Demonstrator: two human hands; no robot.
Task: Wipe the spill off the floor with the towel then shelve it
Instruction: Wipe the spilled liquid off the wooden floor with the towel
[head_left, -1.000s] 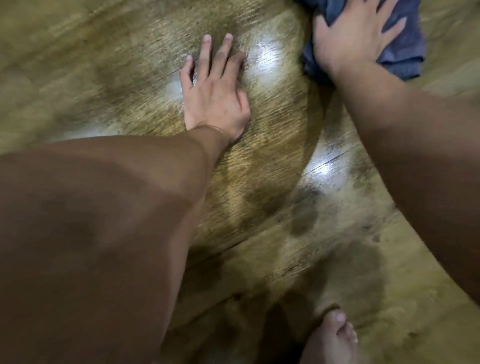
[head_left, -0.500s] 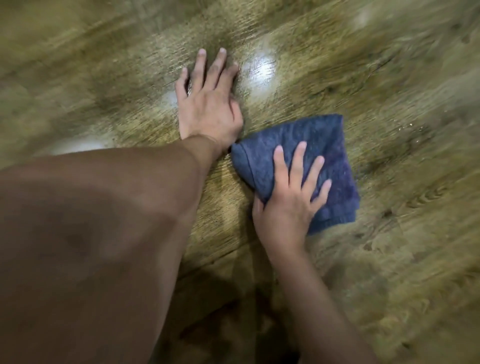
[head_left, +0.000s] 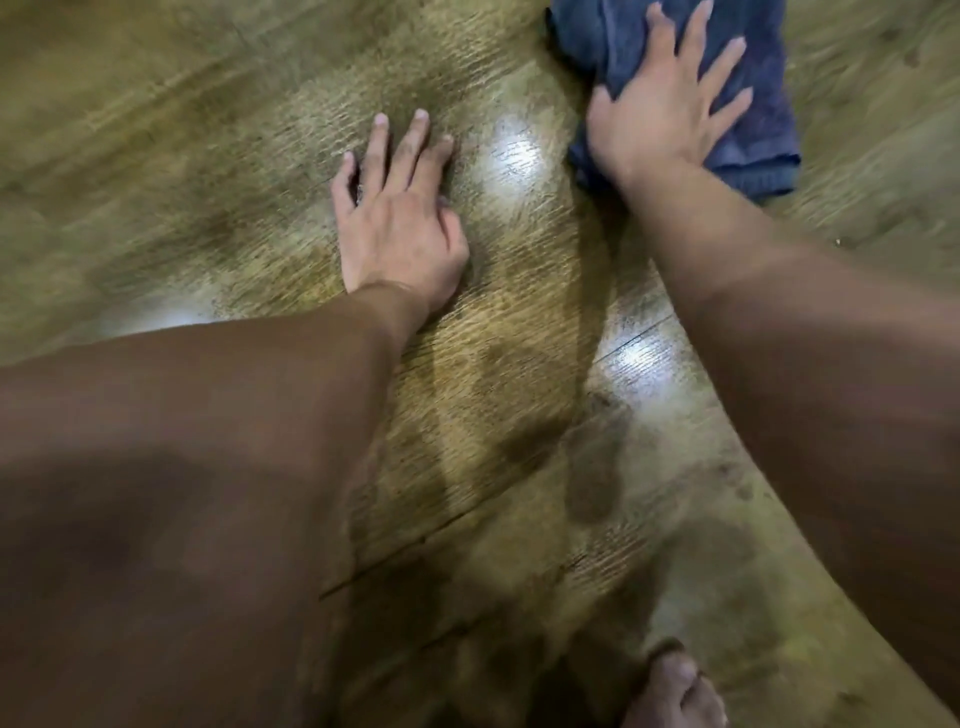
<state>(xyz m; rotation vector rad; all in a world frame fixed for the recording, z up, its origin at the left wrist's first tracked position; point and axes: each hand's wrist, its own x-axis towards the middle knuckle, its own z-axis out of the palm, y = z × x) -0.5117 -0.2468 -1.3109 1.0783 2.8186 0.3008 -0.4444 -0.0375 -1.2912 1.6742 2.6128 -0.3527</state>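
Observation:
A folded blue towel (head_left: 763, 124) lies flat on the wooden floor (head_left: 182, 130) at the top right. My right hand (head_left: 665, 109) presses down on it with the fingers spread, the arm stretched far forward. My left hand (head_left: 400, 228) rests palm down on the bare floor to the towel's left, fingers apart, holding nothing. Damp dark streaks and patches (head_left: 592, 467) mark the boards between and below my arms. No shelf is in view.
My bare foot (head_left: 675, 696) stands at the bottom edge, right of centre. Bright glare spots (head_left: 511, 156) from a lamp shine on the wet boards near my left hand. The picture is blurred by motion.
My right hand has pushed the towel away from me, from beside my left wrist up to the top right. My left hand has stayed planted on the floor.

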